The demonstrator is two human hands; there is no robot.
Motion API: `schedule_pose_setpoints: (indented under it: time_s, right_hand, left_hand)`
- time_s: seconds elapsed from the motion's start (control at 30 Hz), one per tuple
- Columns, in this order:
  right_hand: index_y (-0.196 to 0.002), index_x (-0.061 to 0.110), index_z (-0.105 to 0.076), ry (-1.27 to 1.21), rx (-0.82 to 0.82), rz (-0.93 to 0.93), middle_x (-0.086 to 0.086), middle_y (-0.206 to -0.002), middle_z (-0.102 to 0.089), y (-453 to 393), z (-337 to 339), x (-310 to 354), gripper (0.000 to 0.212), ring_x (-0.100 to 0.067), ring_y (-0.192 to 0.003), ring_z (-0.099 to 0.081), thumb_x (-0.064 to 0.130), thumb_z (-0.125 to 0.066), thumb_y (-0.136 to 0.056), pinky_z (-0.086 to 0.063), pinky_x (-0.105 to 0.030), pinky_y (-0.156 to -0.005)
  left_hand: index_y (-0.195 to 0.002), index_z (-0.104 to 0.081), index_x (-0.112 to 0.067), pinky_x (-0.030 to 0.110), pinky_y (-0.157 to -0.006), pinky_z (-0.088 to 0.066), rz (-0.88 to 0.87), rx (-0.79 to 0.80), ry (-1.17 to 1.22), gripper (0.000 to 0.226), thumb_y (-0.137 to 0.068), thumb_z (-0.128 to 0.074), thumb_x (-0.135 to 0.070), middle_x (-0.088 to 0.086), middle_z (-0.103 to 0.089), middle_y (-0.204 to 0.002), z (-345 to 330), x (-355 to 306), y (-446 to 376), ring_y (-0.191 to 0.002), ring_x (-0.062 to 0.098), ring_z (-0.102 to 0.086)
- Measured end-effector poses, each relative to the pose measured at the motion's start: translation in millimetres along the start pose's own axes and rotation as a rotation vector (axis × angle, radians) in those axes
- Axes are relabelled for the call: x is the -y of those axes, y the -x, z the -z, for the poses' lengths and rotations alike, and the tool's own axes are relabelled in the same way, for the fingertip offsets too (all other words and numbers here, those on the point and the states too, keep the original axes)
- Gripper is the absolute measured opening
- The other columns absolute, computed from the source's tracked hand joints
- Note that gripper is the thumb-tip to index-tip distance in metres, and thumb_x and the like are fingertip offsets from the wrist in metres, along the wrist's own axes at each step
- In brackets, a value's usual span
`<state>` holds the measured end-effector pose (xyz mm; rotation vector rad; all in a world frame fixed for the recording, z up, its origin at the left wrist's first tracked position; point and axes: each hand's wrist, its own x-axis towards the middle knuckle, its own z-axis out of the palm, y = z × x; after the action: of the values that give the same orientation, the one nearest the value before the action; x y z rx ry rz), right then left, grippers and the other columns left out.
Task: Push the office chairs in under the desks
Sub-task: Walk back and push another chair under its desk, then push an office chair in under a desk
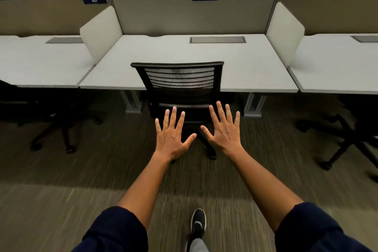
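Observation:
A black mesh-backed office chair (180, 80) stands pushed in at the white middle desk (245, 71), its backrest against the desk's front edge and its seat under the top. My left hand (171, 135) and my right hand (224, 129) are stretched out side by side in front of the chair, fingers spread, holding nothing. Both hands are apart from the backrest, lower in view than its mesh. Part of the chair's wheeled base (212, 154) shows between and below my hands.
The left desk (41, 63) has a black chair base (65, 141) under its edge. Another chair base (343, 143) shows under the right desk (337, 67). White dividers (102, 32) separate the desks, with grey panels labelled 307 and 306 behind. Carpet floor and my shoe (198, 223) lie below.

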<state>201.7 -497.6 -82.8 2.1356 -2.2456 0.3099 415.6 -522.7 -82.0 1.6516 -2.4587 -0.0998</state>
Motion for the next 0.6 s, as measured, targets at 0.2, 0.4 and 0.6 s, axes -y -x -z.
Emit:
schedule_pose_setpoints:
  time_s: [0.2,0.4,0.6]
  right_hand:
    - [-0.159,0.031,0.009,0.026,0.037,-0.059,-0.002,-0.167,0.018,109.2,13.7,-25.2,0.084,-0.030,-0.155,0.013,0.076,-0.015,-0.093,0.011,-0.059,-0.119]
    - [-0.159,0.032,0.011,0.040,0.011,-0.147,-0.001,-0.167,0.019,179.7,44.8,-83.0,0.083,-0.029,-0.154,0.014,0.076,-0.011,-0.092,0.009,-0.060,-0.121]
    - [-0.158,0.032,0.012,0.036,-0.011,-0.330,-0.001,-0.167,0.020,236.2,65.2,-167.2,0.083,-0.029,-0.155,0.013,0.076,-0.010,-0.092,0.008,-0.060,-0.121]
  left_hand:
    - [-0.160,0.009,-0.029,0.060,-0.120,0.014,-0.066,0.050,0.008,0.092,-0.089,-0.021,-0.079,0.003,0.027,-0.165,-6.2,-57.6,78.4,-0.151,0.024,0.028]
    - [-0.160,0.008,-0.028,0.061,-0.120,0.013,-0.162,0.052,0.010,0.091,-0.090,-0.021,-0.079,0.004,0.025,-0.166,-2.9,-130.4,98.6,-0.152,0.026,0.025]
    - [-0.161,0.006,-0.029,0.061,-0.120,0.013,-0.312,0.076,0.010,0.092,-0.087,-0.015,-0.081,0.004,0.024,-0.166,-15.2,-228.8,88.5,-0.152,0.026,0.025]
